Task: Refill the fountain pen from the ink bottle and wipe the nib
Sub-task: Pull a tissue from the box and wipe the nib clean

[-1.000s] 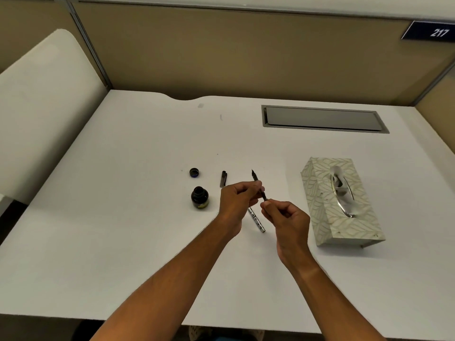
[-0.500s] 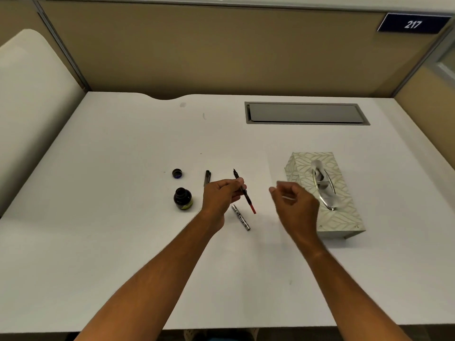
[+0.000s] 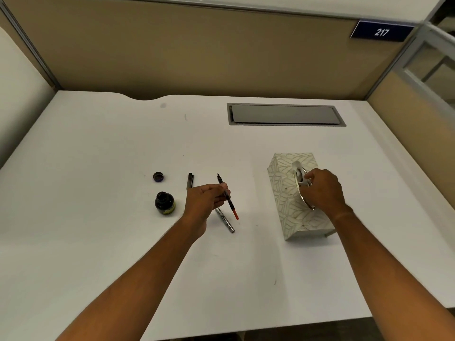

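Fingers (image 3: 221,189) of the left hand (image 3: 203,201) pinch a thin black pen section (image 3: 227,196) near its middle, holding it tilted above the white counter (image 3: 98,242). Its dark nib end points away from the person, beyond the fingers, and its red end hangs on the near side of them. Just below that hand, a patterned silver pen barrel (image 3: 225,220) lies flat on the counter, partly hidden under the fingers. A black pen cap (image 3: 190,180) lies just left of the fingers. Farther left stands the open ink bottle (image 3: 164,203), with its round lid (image 3: 158,176) lying on the counter behind it, apart from it.

Well to the right, the right hand (image 3: 322,190) rests on top of the leaf-patterned tissue box (image 3: 288,205). Its fingers are curled at the slot, closed on the white tissue (image 3: 299,172) that sticks up there. The box sits on the counter, well apart from the pen parts.
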Tool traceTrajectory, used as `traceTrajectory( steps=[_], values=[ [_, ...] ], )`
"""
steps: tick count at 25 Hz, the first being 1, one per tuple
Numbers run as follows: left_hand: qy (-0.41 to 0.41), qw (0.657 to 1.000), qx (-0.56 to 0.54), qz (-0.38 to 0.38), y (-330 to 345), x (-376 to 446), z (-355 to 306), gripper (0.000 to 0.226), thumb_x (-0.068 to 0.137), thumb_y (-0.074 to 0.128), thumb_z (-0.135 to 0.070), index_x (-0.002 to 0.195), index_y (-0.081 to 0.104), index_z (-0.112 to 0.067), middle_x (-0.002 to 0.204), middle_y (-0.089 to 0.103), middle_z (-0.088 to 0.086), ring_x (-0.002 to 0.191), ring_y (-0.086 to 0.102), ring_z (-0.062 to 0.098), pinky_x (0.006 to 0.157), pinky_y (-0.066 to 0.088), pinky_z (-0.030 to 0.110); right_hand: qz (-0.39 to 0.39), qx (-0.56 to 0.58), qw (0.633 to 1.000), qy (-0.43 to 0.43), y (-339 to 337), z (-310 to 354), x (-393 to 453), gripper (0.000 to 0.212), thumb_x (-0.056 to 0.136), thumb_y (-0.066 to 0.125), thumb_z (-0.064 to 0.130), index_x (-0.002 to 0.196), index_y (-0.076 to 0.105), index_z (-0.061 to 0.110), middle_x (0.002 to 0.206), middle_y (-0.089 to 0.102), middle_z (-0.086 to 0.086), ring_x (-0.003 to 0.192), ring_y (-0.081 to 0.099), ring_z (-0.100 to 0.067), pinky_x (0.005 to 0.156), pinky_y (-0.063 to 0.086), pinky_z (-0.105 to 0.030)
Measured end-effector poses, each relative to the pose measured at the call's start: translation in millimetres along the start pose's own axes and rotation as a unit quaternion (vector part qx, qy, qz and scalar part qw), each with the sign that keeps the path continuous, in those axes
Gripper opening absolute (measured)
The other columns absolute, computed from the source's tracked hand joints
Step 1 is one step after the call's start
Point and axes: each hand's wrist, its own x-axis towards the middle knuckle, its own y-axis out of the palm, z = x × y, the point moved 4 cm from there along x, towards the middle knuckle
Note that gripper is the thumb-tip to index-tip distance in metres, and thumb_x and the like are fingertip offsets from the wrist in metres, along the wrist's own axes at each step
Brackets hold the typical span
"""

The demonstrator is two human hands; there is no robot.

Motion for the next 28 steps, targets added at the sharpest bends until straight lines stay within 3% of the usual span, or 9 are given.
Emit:
traceTrajectory(
  steps=[6, 10, 13, 18, 23, 25, 28],
  values=[
    [0.000, 1.000, 0.004, 0.000, -4.5, -0.6, -0.5, 0.011, 0.085, 0.067, -0.016, 0.084, 0.073, -0.007, 0.083, 0.074, 0.009, 0.078, 0.072, 0.019, 0.087, 0.051, 0.036, -0.027, -0.061, 0.996, -0.062, -3.5, 3.4, -1.3, 0.033, 0.090, 0.062, 0.036, 0.082, 0.073, 0.006, 0.084, 0.069, -0.017, 0.079, 0.064, -0.034, 0.063, 0.048, -0.032],
    [0.000, 1.000, 0.004, 0.003, -5.4, -2.4, -0.3, 0.011, 0.085, 0.067, -0.016, 0.085, 0.073, -0.006, 0.084, 0.074, 0.010, 0.079, 0.071, 0.020, 0.087, 0.051, 0.036, -0.018, -0.014, 0.999, -0.033, -15.0, 6.6, -4.3, 0.019, 0.086, 0.065, 0.016, 0.069, 0.070, 0.008, 0.070, 0.068, -0.009, 0.071, 0.065, -0.028, 0.061, 0.040, -0.026],
    [0.002, 1.000, 0.001, 0.000, -8.3, -0.9, -1.5, 0.012, 0.085, 0.068, -0.016, 0.086, 0.073, -0.005, 0.086, 0.074, 0.012, 0.080, 0.072, 0.021, 0.086, 0.052, 0.036, -0.051, 0.079, 0.996, -0.004, -45.2, 14.6, -7.6, 0.006, 0.084, 0.066, 0.015, 0.079, 0.067, 0.011, 0.076, 0.065, -0.002, 0.075, 0.060, -0.020, 0.071, 0.039, -0.025],
    [0.000, 1.000, -0.004, 0.004, -8.7, -0.2, -2.4, 0.011, 0.085, 0.067, -0.016, 0.086, 0.073, -0.006, 0.086, 0.074, 0.012, 0.081, 0.072, 0.021, 0.086, 0.052, 0.035, -0.051, 0.249, 0.967, -0.013, -76.7, 28.7, -17.1, 0.012, 0.090, 0.064, 0.014, 0.101, 0.063, 0.010, 0.099, 0.065, -0.003, 0.092, 0.061, -0.021, 0.073, 0.046, -0.027],
    [0.000, 1.000, -0.009, 0.004, -10.2, -0.9, -3.8, 0.009, 0.085, 0.067, -0.014, 0.084, 0.073, -0.007, 0.084, 0.074, 0.011, 0.081, 0.072, 0.021, 0.087, 0.052, 0.036, 0.081, 0.378, 0.922, 0.003, -55.7, 31.1, -19.5, 0.055, 0.085, 0.065, -0.007, 0.134, 0.054, 0.017, 0.116, 0.067, -0.009, 0.105, 0.063, -0.021, 0.084, 0.051, -0.031],
    [0.002, 1.000, -0.009, 0.004, -11.9, -1.7, -4.7, 0.010, 0.084, 0.067, -0.015, 0.085, 0.073, -0.006, 0.084, 0.074, 0.011, 0.081, 0.072, 0.021, 0.087, 0.052, 0.036, 0.110, 0.391, 0.914, 0.007, -43.1, 36.7, -23.4, 0.058, 0.083, 0.061, -0.015, 0.133, 0.057, 0.012, 0.121, 0.066, -0.009, 0.109, 0.061, -0.021, 0.089, 0.049, -0.031],
    [0.004, 1.000, -0.009, 0.001, -15.6, -2.9, -6.1, 0.009, 0.085, 0.067, -0.014, 0.084, 0.073, -0.007, 0.085, 0.074, 0.011, 0.083, 0.072, 0.022, 0.087, 0.052, 0.036, 0.151, 0.407, 0.901, 0.015, -24.2, 49.9, -34.2, 0.042, 0.083, 0.056, -0.016, 0.110, 0.072, 0.012, 0.114, 0.069, -0.006, 0.109, 0.062, -0.022, 0.090, 0.049, -0.033]
  ],
)
